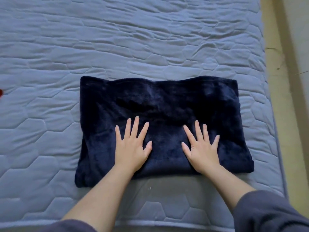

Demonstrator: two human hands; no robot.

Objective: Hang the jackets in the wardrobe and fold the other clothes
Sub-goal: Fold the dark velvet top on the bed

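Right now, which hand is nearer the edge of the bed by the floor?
The right hand, flat on the folded navy garment, lies toward the mattress edge beside the yellowish floor; the left hand lies farther in.

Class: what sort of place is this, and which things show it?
Probably a bedroom: a quilted blue mattress, with a folded navy fleece garment lying flat on it.

Plush matt navy fleece garment (160,104), quilted smooth grey-blue cloth mattress (117,39), soft grey cloth sleeves (267,213)
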